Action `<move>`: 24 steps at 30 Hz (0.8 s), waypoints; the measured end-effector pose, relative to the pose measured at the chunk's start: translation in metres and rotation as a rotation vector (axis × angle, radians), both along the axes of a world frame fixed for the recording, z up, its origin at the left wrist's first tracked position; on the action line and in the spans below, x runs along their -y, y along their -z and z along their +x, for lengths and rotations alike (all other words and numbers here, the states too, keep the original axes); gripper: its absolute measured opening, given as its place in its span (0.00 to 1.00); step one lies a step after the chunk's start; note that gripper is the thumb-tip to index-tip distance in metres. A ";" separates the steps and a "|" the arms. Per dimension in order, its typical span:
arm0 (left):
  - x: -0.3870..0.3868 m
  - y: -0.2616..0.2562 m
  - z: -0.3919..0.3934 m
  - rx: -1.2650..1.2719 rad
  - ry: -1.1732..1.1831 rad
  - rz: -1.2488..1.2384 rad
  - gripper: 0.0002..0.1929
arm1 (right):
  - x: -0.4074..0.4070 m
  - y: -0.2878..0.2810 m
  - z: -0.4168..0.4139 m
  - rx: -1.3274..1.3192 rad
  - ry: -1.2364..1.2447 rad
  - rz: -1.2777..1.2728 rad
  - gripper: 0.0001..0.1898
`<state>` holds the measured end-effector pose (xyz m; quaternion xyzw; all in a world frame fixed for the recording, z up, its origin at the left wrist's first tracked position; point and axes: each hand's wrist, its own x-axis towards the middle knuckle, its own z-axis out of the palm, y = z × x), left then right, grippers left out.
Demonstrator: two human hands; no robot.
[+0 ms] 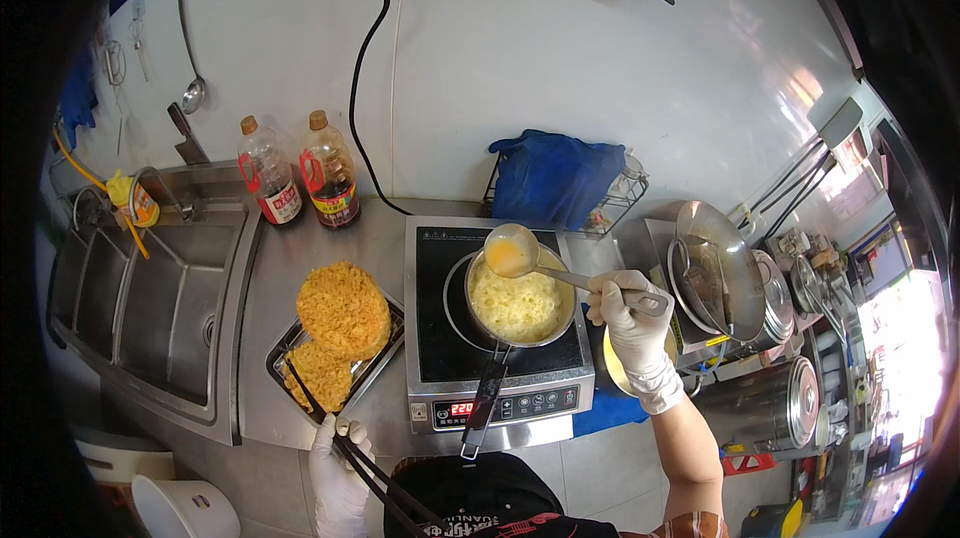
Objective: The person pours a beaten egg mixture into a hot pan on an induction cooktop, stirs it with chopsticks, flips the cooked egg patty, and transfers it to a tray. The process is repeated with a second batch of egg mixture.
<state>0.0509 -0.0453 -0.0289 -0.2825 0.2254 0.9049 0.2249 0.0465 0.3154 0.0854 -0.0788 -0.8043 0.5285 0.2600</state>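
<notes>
My right hand (pixel 632 328), in a white glove, grips the handle of a metal ladle (pixel 537 265). Its bowl holds yellow-orange liquid, like beaten egg, above a saucepan (pixel 574 305) on the induction cooker (pixel 442 346). Pale yellow, bubbling food (pixel 517 309) fills the pan. The pan's black handle (pixel 484 395) points towards me, with no hand on it. Low at the left, my gloved left hand (pixel 337 467) holds long dark chopsticks (pixel 397 491). Their tips reach over a metal tray (pixel 382 354) of golden, crumbly fried cakes (pixel 343 309); whether they touch a cake I cannot tell.
Two sauce bottles (pixel 330 178) stand behind the tray. A steel sink (pixel 176 313) lies left. Behind the cooker, a blue cloth (pixel 555 174) hangs over a wire rack. A container of yellow liquid (pixel 619 365) sits under my right wrist; a wok (pixel 724 275) is farther right.
</notes>
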 end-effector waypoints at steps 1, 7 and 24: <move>0.000 0.000 0.000 0.002 -0.003 0.002 0.13 | 0.002 -0.001 0.000 -0.002 0.006 -0.010 0.10; 0.002 0.004 0.001 -0.047 0.017 0.018 0.13 | -0.001 0.002 -0.001 -0.004 0.004 0.042 0.11; 0.002 0.005 0.000 -0.037 0.025 0.028 0.13 | 0.005 -0.005 -0.001 0.044 -0.021 0.057 0.09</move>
